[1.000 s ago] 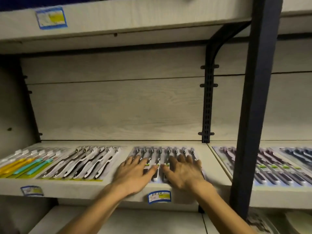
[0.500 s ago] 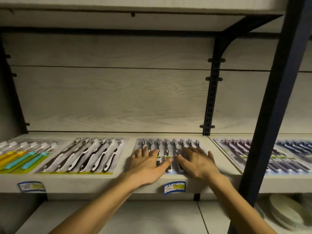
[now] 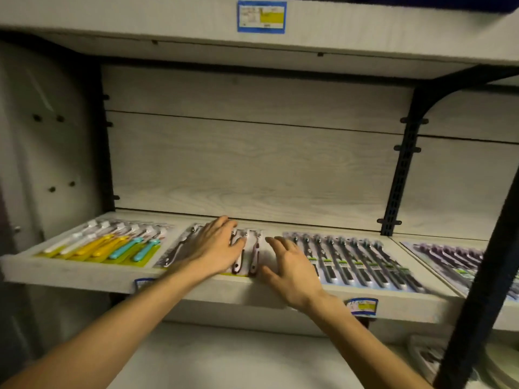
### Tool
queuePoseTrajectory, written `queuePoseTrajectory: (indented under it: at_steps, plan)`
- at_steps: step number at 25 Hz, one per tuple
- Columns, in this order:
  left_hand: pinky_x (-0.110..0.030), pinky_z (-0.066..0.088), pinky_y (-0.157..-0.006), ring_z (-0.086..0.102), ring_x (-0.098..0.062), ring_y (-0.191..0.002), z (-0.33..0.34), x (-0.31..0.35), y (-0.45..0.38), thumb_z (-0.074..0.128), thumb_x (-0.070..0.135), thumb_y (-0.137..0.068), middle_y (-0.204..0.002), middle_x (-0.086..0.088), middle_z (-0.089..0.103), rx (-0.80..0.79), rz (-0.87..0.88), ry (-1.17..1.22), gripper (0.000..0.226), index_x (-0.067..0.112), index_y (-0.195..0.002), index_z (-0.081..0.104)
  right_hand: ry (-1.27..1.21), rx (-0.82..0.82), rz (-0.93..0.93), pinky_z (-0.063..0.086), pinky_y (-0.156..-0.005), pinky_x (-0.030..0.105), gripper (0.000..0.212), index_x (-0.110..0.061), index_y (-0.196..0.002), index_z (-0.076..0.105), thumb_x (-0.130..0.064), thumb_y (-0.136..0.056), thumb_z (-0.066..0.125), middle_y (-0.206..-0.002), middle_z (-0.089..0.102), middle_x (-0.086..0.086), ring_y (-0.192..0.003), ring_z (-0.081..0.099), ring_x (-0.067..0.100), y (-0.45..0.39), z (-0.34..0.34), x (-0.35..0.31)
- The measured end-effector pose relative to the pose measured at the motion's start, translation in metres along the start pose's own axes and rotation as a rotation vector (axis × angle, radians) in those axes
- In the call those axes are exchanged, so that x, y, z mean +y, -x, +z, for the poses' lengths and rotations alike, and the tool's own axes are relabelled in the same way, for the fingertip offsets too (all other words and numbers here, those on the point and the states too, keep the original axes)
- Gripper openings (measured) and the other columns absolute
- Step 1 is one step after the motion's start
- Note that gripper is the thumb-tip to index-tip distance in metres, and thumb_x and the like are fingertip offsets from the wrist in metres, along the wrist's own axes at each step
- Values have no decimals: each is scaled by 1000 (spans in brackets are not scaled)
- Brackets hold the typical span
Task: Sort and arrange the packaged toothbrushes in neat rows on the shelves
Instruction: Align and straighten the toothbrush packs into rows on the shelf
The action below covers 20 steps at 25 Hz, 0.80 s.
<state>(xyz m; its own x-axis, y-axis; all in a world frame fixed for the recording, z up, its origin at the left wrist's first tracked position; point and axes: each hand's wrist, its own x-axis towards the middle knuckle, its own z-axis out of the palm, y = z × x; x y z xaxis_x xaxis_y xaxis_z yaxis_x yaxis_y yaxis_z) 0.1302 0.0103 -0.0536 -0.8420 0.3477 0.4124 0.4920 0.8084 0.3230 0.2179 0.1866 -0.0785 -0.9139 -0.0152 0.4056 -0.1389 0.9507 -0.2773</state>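
**Both hands flat on the toothbrush packs at the shelf front**

Two bare forearms reach up from the bottom of the view to the light wood-grain shelf point(image 3: 84, 272). The left hand point(image 3: 214, 248) lies palm down, fingers straight and slightly spread, on the pack of dark-and-white toothbrushes point(image 3: 247, 255) near the middle of the shelf, covering most of it. The right hand point(image 3: 289, 266) is also flat with fingers spread; its palm rests at the shelf's front lip, just right of that pack, and its fingertips reach the left edge of the grey-handled toothbrush pack point(image 3: 354, 258). Neither hand curls round anything.

Along the front edge sit blue-bordered price labels point(image 3: 362, 306), one partly hidden by the left forearm. At the far left of the shelf lies a pack of white, yellow and teal toothbrushes point(image 3: 112, 245). To the right, past the black upright post point(image 3: 483, 276), a purple toothbrush pack point(image 3: 443, 255) lies on the neighbouring shelf section. All packs lie flat, side by side in one row.

Behind stands the pale back panel point(image 3: 252, 169), and above it the upper shelf point(image 3: 140, 15) with another label point(image 3: 261, 16).
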Motion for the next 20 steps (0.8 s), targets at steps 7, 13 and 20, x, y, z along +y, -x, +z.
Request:
queuePoseTrajectory:
  at_steps: [7,13,20]
  plan:
    - [-46,12,-124,32,-24,-148,-14,-85,32,17,72,-95,-163,-2,31,-182,-157,-232,74,32,-156,28,71,-98,111,24,-119,47,88,-20,-156,22,-71,-87,39,-161,27,15,-144,31,33,-34,36,-46]
    - [-44,24,-121,42,-26,-142,-3,-90,44,13,73,-95,-161,-2,35,-98,-55,-312,75,33,-155,32,156,-179,95,21,-117,53,91,-19,-157,22,-80,-89,23,-157,35,12,-142,38,31,-33,31,-51]
    - [-45,15,-124,25,-25,-151,-16,-89,48,4,84,-87,-166,-2,22,-152,-41,-185,87,37,-160,9,75,-93,144,30,-114,53,87,-24,-148,36,-81,-82,32,-153,41,9,-139,40,31,-33,35,-52]
